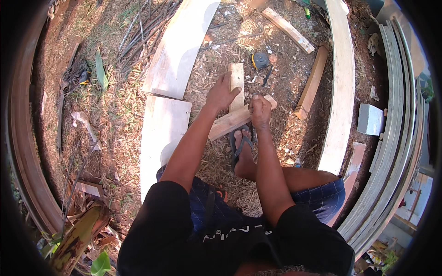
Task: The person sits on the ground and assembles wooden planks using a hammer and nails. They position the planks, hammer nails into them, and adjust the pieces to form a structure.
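Note:
Two short pieces of pale timber meet in front of me above the ground. One wooden block (236, 73) points away from me, and my left hand (222, 94) grips its left side with the thumb over its face. The other, a wooden bar (228, 123), lies slantwise across the block's near end, rising to the right. Near the bar's right end my right hand (261, 110) is closed around it, fingers curled. Anything small inside that fist is hidden. Just below the bar is my sandalled foot (242, 145).
A yellow-and-black tape measure (260, 60) lies beyond my hands. Two loose timber offcuts (289, 30) (312, 83) rest to the right. Long pale boards (168, 55) (341, 83) flank me. Farther right are a light block (370, 119) and stacked planks (391, 138); sticks (145, 34) lie far left.

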{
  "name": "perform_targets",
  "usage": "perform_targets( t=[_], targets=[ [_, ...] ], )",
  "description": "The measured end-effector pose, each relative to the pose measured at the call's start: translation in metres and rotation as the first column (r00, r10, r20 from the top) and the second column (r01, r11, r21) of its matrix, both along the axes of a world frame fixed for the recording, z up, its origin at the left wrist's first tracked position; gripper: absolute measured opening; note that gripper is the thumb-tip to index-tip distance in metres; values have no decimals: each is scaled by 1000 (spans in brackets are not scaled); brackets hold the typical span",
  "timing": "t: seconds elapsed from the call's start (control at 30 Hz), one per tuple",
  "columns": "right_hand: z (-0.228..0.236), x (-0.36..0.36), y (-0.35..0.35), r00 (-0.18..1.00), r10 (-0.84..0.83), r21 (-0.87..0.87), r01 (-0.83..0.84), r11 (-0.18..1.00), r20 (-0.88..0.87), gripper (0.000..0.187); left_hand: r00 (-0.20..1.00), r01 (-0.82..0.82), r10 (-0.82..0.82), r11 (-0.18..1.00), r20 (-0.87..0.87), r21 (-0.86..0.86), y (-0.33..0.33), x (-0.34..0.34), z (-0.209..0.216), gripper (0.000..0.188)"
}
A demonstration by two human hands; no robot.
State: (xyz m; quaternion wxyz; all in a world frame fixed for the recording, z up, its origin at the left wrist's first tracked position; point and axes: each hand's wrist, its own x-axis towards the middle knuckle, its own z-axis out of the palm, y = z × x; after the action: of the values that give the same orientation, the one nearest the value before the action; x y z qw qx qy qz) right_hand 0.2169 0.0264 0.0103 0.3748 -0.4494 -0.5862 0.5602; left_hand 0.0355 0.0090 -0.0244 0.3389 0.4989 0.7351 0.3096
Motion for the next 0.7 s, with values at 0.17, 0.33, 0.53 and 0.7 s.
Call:
perform_targets(
  t=[0.17,0.33,0.53,0.7],
  targets=[
    [8,0,20,971,163,-55,-155,986,175,43,969,168,-221,919,-113,-357,-128,46,17,98],
    [129,-5,46,929,166,64,-198,978,330,50,900,-228,284,953,331,-200,-173,63,19,73],
    [284,40,101,910,178,96,-229,969,374,51,-65,-452,186,870,981,-195,-207,70,71,65],
    [318,84,82,881,252,26,-285,958,402,52,-273,-487,7,861,962,-145,-253,55,113,66]
  ],
)
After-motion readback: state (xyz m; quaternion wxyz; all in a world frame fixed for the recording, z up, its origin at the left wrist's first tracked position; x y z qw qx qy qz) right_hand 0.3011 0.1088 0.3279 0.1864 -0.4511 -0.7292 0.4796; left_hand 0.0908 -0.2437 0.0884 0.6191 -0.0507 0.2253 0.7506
